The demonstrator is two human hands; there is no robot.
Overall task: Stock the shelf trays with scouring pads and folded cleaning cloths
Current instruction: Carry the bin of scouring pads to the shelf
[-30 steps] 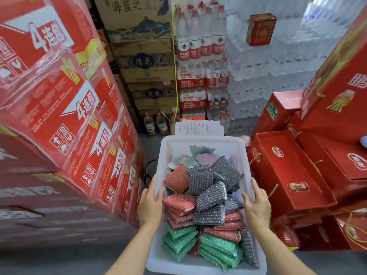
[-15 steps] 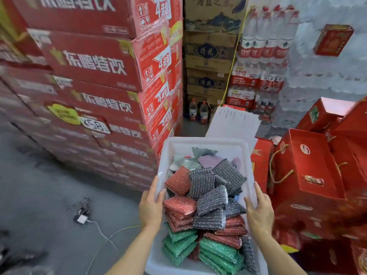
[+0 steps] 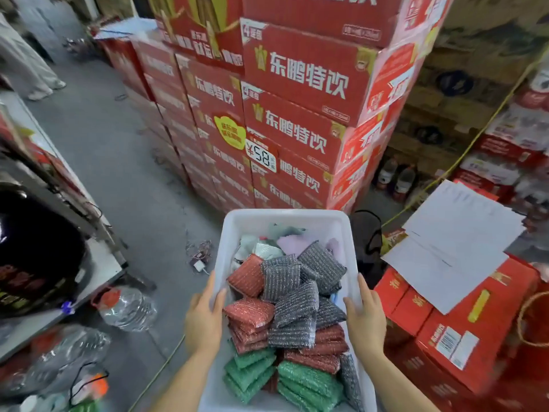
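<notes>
- My left hand [image 3: 205, 318] and right hand [image 3: 366, 316] grip the white tray's [image 3: 285, 218] side rims, thumbs hooked inside.
- Between them, scouring pads [image 3: 292, 310] lie heaped; folded cloths [image 3: 289, 242] sit beyond.

The grey concrete floor [image 3: 113, 162] fills the left half of the frame. A tall stack of red drink cartons [image 3: 285, 120] stands on it at centre top, a tangled cable with a white plug [image 3: 199, 257] lies mid-frame, and a clear plastic jug [image 3: 126, 307] lies at lower left.
</notes>
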